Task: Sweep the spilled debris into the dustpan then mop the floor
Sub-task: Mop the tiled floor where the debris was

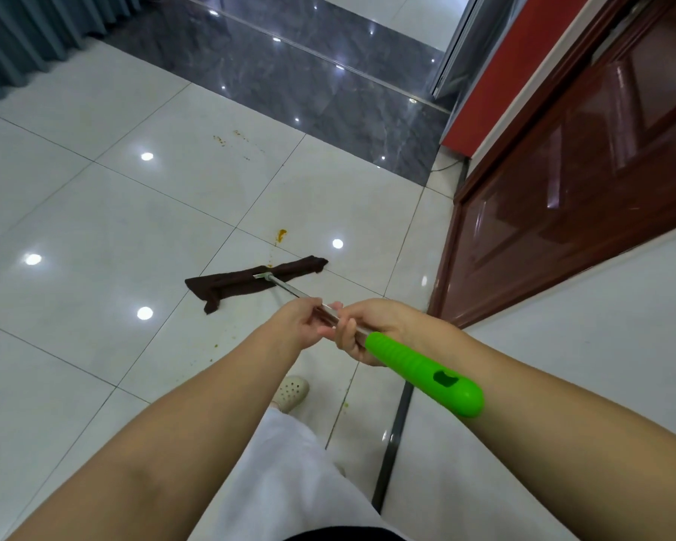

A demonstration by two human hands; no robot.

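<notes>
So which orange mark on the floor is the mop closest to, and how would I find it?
Start at the dark red wooden door on the right and look left across the white floor tiles. Just beyond the brown mop cloth lies the orange stain. It is the biggest, brightest blob; the other orange specks are faint and lie farther off, near the dark grey tiles.

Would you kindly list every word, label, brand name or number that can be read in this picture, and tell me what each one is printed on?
None: no readable text shows anywhere in this view.
The green grip of the mop is plain, with only a hanging hole.
The brown mop cloth, the metal pole, the white floor tiles, the wooden door and the beige shoe carry no lettering that I can see.
</notes>
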